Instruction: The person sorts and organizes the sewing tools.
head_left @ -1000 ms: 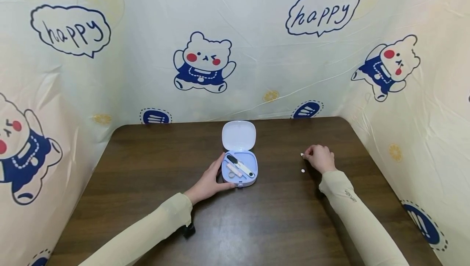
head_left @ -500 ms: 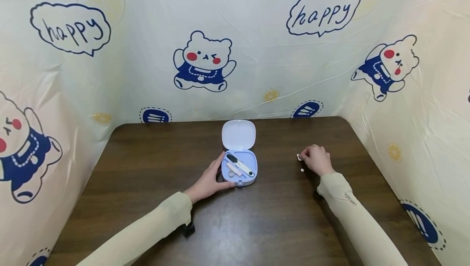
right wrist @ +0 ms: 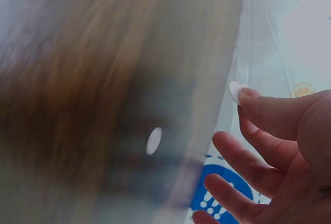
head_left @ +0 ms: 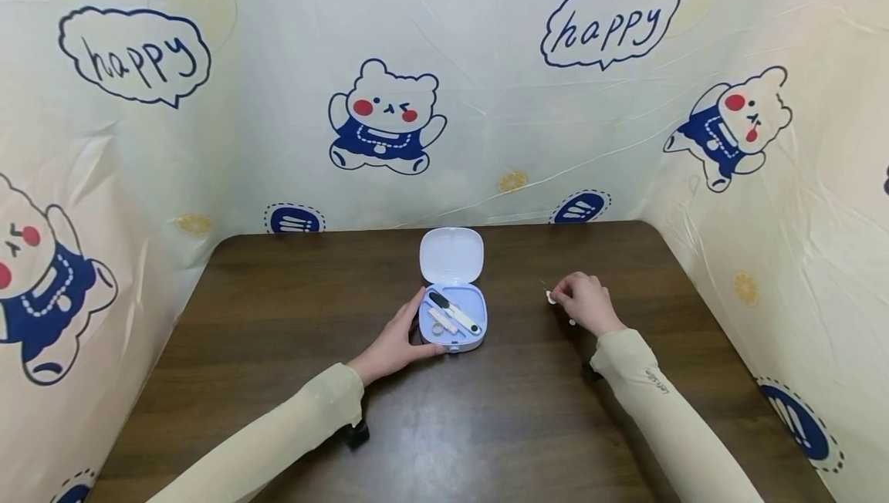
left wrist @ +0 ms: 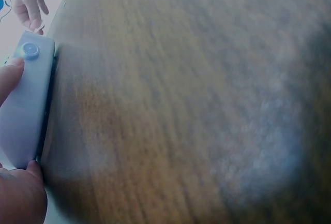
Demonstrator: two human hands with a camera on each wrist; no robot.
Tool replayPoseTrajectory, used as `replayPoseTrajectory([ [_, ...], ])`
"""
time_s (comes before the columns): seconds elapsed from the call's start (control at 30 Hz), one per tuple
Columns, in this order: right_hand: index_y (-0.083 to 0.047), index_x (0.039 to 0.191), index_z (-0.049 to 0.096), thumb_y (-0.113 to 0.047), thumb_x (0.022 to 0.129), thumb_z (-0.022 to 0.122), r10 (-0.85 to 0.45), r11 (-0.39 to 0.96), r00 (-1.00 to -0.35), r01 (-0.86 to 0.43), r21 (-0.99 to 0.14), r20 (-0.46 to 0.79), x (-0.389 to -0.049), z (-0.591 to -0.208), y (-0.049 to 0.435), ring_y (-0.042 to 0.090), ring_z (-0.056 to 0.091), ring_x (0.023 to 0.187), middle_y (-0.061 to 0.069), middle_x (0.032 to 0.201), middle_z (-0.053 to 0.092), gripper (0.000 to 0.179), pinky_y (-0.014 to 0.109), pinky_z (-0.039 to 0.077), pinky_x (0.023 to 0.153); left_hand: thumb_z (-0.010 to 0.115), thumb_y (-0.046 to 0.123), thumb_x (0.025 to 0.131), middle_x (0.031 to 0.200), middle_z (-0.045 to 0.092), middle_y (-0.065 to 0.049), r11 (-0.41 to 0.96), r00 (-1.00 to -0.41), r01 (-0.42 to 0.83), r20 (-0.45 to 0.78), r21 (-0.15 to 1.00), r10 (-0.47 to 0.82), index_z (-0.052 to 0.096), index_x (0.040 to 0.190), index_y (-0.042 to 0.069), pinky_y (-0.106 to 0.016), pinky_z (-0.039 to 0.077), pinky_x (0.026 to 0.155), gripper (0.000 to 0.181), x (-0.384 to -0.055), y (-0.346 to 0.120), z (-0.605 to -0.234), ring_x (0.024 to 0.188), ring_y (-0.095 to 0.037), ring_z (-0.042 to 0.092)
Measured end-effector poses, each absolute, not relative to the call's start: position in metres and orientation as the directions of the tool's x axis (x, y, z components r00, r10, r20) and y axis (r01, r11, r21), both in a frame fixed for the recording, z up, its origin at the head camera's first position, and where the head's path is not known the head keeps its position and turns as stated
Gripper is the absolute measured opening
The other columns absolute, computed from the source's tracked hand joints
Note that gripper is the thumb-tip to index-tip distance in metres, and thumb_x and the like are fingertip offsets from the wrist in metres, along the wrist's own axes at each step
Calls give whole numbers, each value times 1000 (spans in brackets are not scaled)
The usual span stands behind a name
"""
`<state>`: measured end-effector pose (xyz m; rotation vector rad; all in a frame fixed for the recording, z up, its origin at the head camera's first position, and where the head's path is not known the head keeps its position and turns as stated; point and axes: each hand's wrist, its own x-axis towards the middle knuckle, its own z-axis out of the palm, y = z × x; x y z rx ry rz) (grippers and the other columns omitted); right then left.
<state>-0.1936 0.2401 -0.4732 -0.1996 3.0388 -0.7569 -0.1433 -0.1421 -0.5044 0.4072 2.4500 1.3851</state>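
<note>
A light blue plastic box with its lid raised sits mid-table. My left hand holds its left front corner, the thumb on the front face by the round button. Inside lie a white tool with a black end, a small pale pink bar and a ring-shaped piece. To the right, above the table, my right hand pinches a small flat white piece between thumb and index finger. A fine thread-like line sticks out from it. Its other fingers are loosely bent.
A second small white disc lies on the brown wooden table beneath my right hand. Printed cloth with bears hangs behind the table and along both sides.
My right hand has lifted the white piece off the table and moved left with it, towards the box. The left hand and the box have stayed in place.
</note>
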Motion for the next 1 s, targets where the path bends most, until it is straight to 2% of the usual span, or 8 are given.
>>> replayPoseTrajectory([
  [0.5,-10,85,77,-16,94,76,-209,843,-975,-219,-491,76,-186,-459,204,47,58,112,17,112,71,10,65,44,92,87,39,87,172,17,-15,493,-915,104,-112,864,388,9,169,13,-49,29,124,117,-143,-142,-504,157,-31,23],
  [0.77,-12,83,75,-15,93,77,-231,820,-966,-258,-512,117,-185,-455,189,45,58,112,15,111,71,11,65,45,95,87,39,87,172,17,-15,495,-914,108,-110,862,390,8,169,13,-49,29,124,117,-144,-142,-505,157,-30,24],
  [1.0,-11,85,75,-15,95,76,-249,804,-964,-262,-534,97,-186,-453,176,44,56,114,14,111,71,11,65,42,99,87,39,86,172,17,-15,493,-915,107,-109,863,389,9,169,13,-50,29,124,117,-144,-142,-505,157,-31,24],
])
